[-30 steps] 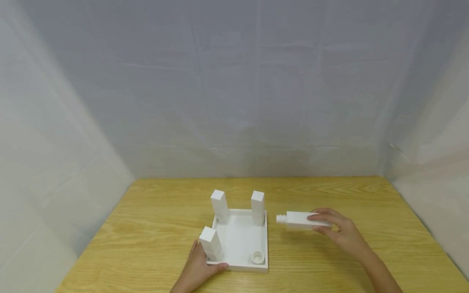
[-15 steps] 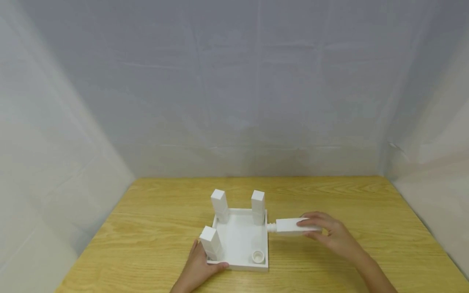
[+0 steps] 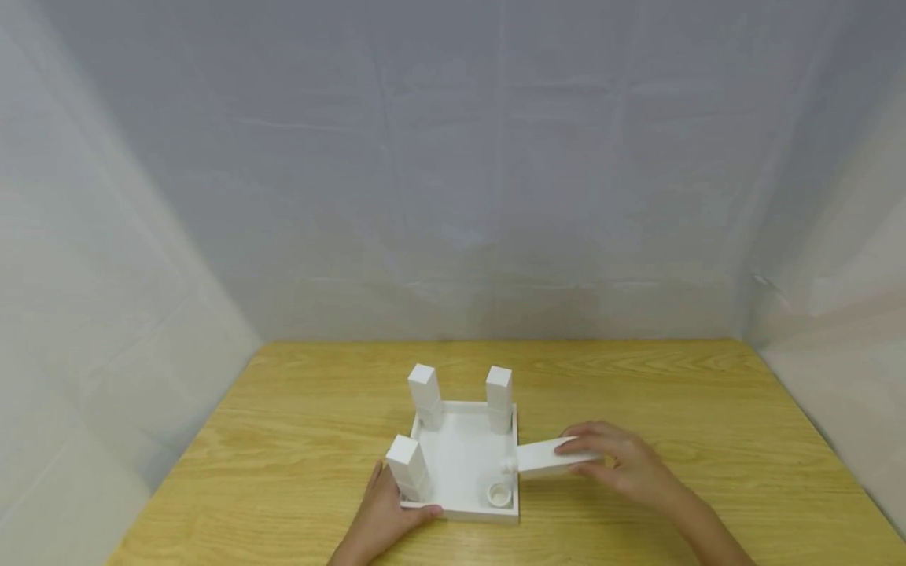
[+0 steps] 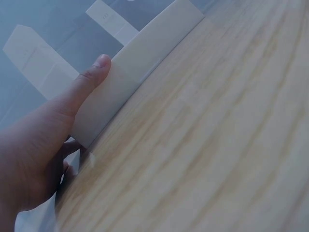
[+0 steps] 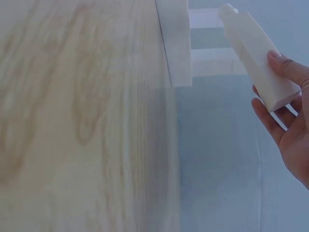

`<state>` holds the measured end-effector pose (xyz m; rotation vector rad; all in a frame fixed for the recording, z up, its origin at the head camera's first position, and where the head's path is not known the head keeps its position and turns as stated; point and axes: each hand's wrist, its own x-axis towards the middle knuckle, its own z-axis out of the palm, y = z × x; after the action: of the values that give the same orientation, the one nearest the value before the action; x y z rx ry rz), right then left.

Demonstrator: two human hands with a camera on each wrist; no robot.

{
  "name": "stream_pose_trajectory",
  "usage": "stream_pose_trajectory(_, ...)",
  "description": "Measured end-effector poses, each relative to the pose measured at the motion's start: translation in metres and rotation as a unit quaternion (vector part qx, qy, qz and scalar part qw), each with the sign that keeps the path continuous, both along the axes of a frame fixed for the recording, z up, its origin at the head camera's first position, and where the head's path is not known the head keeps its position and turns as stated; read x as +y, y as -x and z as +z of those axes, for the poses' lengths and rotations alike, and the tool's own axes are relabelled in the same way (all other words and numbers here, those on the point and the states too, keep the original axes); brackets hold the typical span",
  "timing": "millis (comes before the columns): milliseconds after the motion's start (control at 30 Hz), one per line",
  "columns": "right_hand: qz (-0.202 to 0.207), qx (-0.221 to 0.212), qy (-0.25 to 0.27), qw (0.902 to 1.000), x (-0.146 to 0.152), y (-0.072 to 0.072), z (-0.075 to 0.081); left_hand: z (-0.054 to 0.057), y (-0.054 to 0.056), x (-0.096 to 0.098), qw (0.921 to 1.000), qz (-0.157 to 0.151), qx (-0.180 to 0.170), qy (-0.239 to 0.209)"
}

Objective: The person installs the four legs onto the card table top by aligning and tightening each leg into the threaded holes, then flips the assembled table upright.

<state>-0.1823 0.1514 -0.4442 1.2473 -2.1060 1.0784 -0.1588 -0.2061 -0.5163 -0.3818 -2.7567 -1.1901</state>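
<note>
A small white rectangular table top (image 3: 463,452) lies rim side up, like a tray. Three square white legs stand upright at its corners, including the near-left leg (image 3: 406,469). A round white socket (image 3: 499,494) sits in the near-right corner. My left hand (image 3: 385,511) grips the near-left corner; in the left wrist view its thumb presses the outer side wall (image 4: 130,58). My right hand (image 3: 630,464) holds another white leg (image 3: 541,456) by its plain end. That leg is tilted, its narrower threaded end (image 5: 227,10) over the right rim, apart from the socket.
The wooden table (image 3: 297,409) extends around the table top on every side. Pale sheeting (image 3: 453,196) hangs behind the table and along both sides.
My right hand has moved left and nearer with the leg, bringing its threaded end from beside the table top to over its right rim. The left hand has stayed in place.
</note>
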Motion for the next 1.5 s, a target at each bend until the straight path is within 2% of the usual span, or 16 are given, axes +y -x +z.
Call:
stream_pose_trajectory(67,0.004,0.001,-0.008,1.0,0.001,0.005,-0.011,0.001,0.0,0.0,1.0,0.0,-0.002,0.002)
stream_pose_trajectory(167,0.007,0.004,-0.016,0.9998,-0.002,0.004,-0.013,0.001,-0.001,0.0,1.0,0.0,-0.006,0.005)
stream_pose_trajectory(333,-0.004,-0.015,-0.047,0.9988,-0.006,-0.001,-0.009,-0.001,0.0,0.0,1.0,-0.002,-0.002,0.003)
stream_pose_trajectory(500,0.001,-0.018,-0.081,0.9965,-0.01,-0.004,-0.002,-0.004,0.002,-0.002,0.9996,-0.006,0.022,0.015)
stream_pose_trajectory(667,0.002,0.022,-0.119,0.9926,-0.014,-0.001,0.003,-0.005,0.004,-0.002,0.9992,-0.009,0.035,0.019)
stream_pose_trajectory(833,0.016,0.078,-0.134,0.9878,-0.022,0.003,0.011,-0.004,0.003,-0.002,0.9995,-0.009,0.028,0.014)
stream_pose_trajectory(967,0.028,0.097,-0.142,0.9848,-0.03,0.004,0.018,-0.003,0.002,-0.002,0.9996,-0.007,0.023,0.016)
stream_pose_trajectory(1333,0.042,0.071,-0.131,0.9879,-0.057,0.002,0.035,-0.004,0.002,-0.003,0.9996,-0.007,0.024,0.012)
stream_pose_trajectory(1500,0.075,0.03,-0.103,0.9914,-0.07,0.0,0.037,-0.005,0.002,-0.003,0.9995,-0.006,0.032,0.007)
